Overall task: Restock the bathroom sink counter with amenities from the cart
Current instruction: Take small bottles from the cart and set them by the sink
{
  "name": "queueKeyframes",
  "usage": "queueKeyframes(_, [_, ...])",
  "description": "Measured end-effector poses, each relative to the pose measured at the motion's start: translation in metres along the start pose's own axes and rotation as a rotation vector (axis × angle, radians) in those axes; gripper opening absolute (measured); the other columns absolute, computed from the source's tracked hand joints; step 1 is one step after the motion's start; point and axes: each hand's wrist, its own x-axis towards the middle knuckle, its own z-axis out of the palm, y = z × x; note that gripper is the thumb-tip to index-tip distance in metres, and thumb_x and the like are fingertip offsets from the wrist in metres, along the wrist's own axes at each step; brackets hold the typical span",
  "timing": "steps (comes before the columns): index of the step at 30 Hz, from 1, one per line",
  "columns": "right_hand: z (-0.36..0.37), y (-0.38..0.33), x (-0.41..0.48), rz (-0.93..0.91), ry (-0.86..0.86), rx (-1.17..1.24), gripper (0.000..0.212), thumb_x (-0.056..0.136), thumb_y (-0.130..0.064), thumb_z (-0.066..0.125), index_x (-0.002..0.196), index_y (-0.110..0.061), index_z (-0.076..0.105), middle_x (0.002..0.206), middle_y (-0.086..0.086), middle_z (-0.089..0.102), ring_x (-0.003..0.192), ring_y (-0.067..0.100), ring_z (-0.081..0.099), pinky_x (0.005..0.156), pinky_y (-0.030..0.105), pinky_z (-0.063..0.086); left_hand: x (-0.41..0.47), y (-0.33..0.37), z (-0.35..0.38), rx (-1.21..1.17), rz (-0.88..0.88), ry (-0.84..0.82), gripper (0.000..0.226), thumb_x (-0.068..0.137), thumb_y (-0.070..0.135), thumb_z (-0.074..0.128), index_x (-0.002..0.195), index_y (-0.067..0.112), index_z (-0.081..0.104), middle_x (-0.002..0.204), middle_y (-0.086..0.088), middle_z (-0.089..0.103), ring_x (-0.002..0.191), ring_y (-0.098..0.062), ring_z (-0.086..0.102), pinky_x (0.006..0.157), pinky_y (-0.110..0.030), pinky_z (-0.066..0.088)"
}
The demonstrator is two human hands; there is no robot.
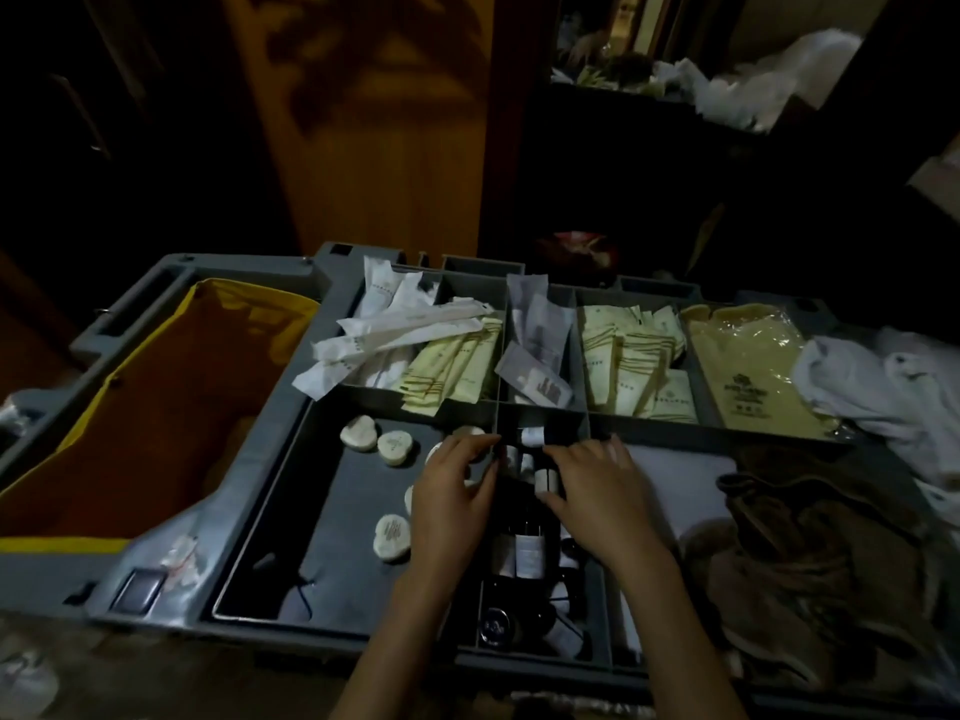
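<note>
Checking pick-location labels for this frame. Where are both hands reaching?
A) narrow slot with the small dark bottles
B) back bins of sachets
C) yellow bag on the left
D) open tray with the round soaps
A: the left hand and right hand both reach to the narrow slot holding the small dark bottles; the round soaps lie in the tray to its left.

Dark labelled bottles (pixel 529 545) in cart (pixel 260 459)

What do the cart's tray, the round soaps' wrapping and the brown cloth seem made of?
Cart tray: matte grey moulded plastic, judging by its one-piece dividers. Round soaps: probably white pleated paper wrap, too dim to confirm. Brown cloth: soft fabric, crumpled in folds.
</note>
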Motion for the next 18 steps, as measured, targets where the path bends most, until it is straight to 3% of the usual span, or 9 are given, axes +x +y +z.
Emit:
queueKeyframes(4, [0.0,-0.012,0.01,0.036,-0.02,-0.05,0.053,0.096,-0.04,0.048,0.144,-0.023,0.034,0.138,0.004,0.049,0.132,0.024,0.036,0.119,0.04,0.012,-0.001,0.004,-0.001,0.035,0.017,-0.002,0.025,0.087,0.011,0.065,0.109,0.024,0.067,0.1,0.017,0.058,0.09,0.0,0.055,0.074,-0.009,0.043])
queueKeyframes(9, [0.007,-0.023,0.016,0.107,0.022,0.129,0.056,0.096,-0.035,0.048,0.148,-0.031,0.025,0.13,0.004,0.058,0.126,0.024,0.042,0.109,0.036,0.022,-0.002,0.01,-0.002,-0.03,-0.014,0.021,0.018,0.09,0.02,0.064,0.107,0.025,0.068,0.099,0.014,0.06,0.091,0.002,0.056,0.074,-0.01,0.043])
queueKeyframes(13, [0.019,-0.018,0.018,0.191,0.119,0.28,0.053,0.092,-0.035,0.058,0.141,-0.034,0.037,0.122,-0.002,0.063,0.12,0.019,0.05,0.11,0.034,0.024,-0.002,0.006,-0.003,-0.102,-0.053,0.006,0.023,0.09,0.014,0.063,0.11,0.025,0.067,0.104,0.013,0.062,0.097,-0.003,0.059,0.074,-0.011,0.047])
queueKeyframes(16, [0.019,-0.014,0.021,0.271,0.189,0.84,0.052,0.083,-0.02,0.073,0.13,-0.03,0.053,0.11,-0.003,0.067,0.11,0.018,0.058,0.098,0.032,0.045,-0.001,0.005,-0.005,-0.133,-0.081,0.003,0.023,0.09,0.015,0.063,0.111,0.025,0.067,0.105,0.018,0.063,0.1,-0.003,0.06,0.078,-0.021,0.052])
queueKeyframes(18, [0.014,-0.017,0.021,0.316,0.257,1.189,0.045,0.08,-0.007,0.075,0.121,-0.021,0.061,0.098,-0.005,0.066,0.098,0.01,0.061,0.077,0.012,0.05,-0.002,0.006,-0.009,-0.144,-0.084,-0.005,0.025,0.089,0.015,0.063,0.11,0.027,0.067,0.105,0.022,0.063,0.101,-0.001,0.06,0.081,-0.023,0.052])
